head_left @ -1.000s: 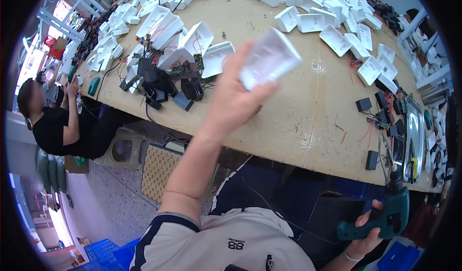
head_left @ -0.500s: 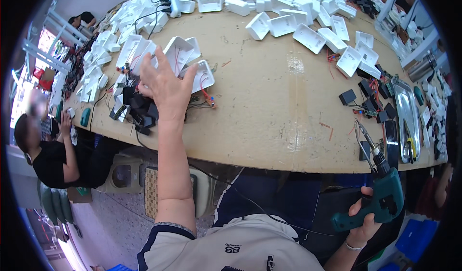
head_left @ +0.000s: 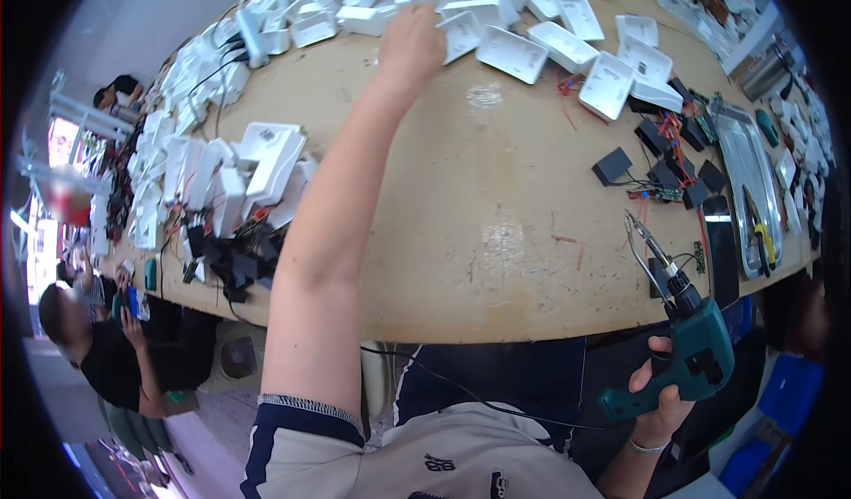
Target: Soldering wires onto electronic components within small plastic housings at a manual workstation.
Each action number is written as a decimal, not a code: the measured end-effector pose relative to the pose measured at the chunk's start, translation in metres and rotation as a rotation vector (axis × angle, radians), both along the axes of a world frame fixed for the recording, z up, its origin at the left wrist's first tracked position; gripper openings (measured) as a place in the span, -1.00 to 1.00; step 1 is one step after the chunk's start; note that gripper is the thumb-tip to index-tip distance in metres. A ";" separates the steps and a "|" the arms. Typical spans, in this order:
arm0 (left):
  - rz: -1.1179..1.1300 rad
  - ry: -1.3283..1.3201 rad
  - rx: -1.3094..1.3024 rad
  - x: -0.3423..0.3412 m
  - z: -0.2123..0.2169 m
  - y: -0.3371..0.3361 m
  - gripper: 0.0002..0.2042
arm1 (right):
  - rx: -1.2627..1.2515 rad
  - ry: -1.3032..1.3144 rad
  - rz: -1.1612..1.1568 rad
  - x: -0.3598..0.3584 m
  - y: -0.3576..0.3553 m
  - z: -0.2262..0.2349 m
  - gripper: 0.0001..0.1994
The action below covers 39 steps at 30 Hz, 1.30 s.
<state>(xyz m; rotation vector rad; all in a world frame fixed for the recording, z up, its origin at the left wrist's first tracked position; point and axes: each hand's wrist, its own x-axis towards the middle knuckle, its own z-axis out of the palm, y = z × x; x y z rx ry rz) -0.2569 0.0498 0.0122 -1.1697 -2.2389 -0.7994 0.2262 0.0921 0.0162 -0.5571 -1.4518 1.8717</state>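
Note:
My left hand [head_left: 412, 49] is stretched far out over the table at the near edge of a heap of white plastic casings [head_left: 365, 20]. Its fingers curl away behind the knuckles, so I cannot make out whether they grip anything. Close to its right side stands one open white casing [head_left: 461, 36]. In my right hand [head_left: 663, 401] is a green soldering gun [head_left: 705, 353], held below the table's front edge at the right. The soldering gun's metal tip and curved feed tube [head_left: 649, 249] point up and to the left, over the table.
At the left, casings with red wires [head_left: 199, 175] stand beside black boxes [head_left: 235, 260]. More black boxes with wires [head_left: 665, 167] lie at the right, near a metal tray [head_left: 749, 180] with yellow-handled pliers [head_left: 762, 240]. A co-worker [head_left: 111, 357] sits at far left.
My left hand has moved from the wired casings at the left to the far heap. More casings now stand together at the left. The soldering gun stays in my right hand.

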 end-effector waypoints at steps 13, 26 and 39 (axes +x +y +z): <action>-0.161 -0.341 -0.089 0.055 0.005 -0.034 -0.75 | -0.054 0.015 -0.058 0.000 0.018 -0.011 -0.27; -0.597 -0.165 -0.221 0.117 0.009 0.018 -0.64 | -0.039 0.055 -0.073 0.015 0.006 -0.007 -0.27; -0.649 0.599 -0.250 0.076 -0.028 0.052 -0.73 | -0.021 0.071 -0.095 0.019 0.006 -0.011 -0.31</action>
